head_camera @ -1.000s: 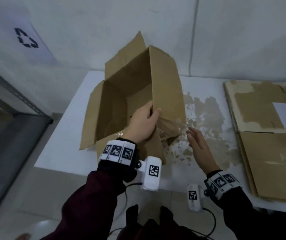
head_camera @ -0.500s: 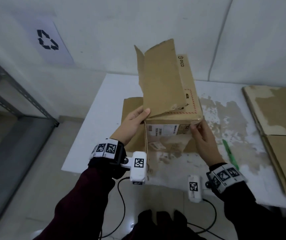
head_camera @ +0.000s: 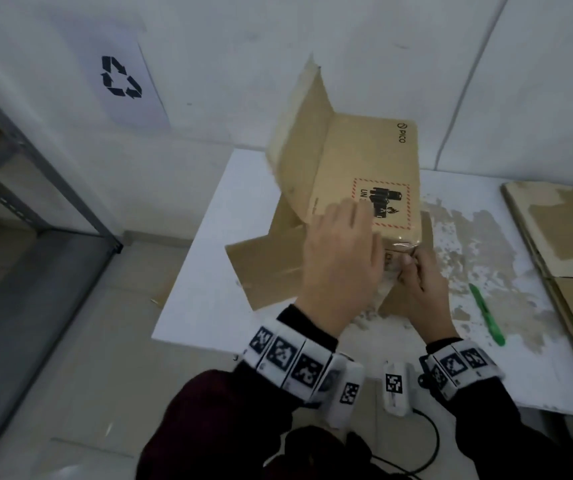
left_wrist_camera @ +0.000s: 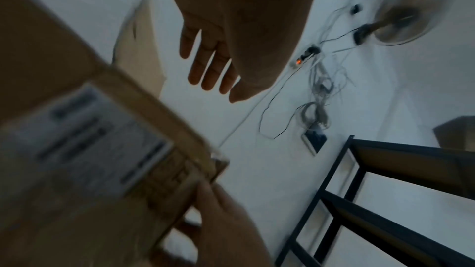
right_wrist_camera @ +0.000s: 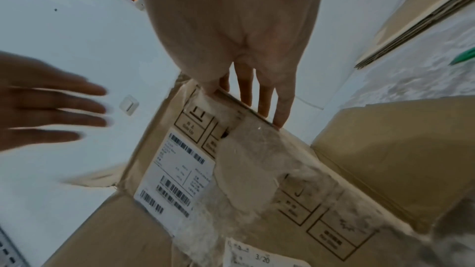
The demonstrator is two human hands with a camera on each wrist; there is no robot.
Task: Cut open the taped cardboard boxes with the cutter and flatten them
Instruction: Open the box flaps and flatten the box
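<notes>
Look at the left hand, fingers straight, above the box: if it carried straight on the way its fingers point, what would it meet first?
Probably the cardboard box, on its printed top panel; depth is unclear.

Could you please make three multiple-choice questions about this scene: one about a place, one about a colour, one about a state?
1. Where does the cutter lie?
A. on the table, right of the box
B. inside the box
C. in the left hand

2. What colour is the cutter?
A. red
B. green
C. black

3. How is the left hand?
A. fist
B. open, fingers spread
C. pinching tape

Answers: 1 A, it lies apart from both hands; 2 B, its body is green; 3 B, the fingers are straight, while the right hand grips the box's corner.
</notes>
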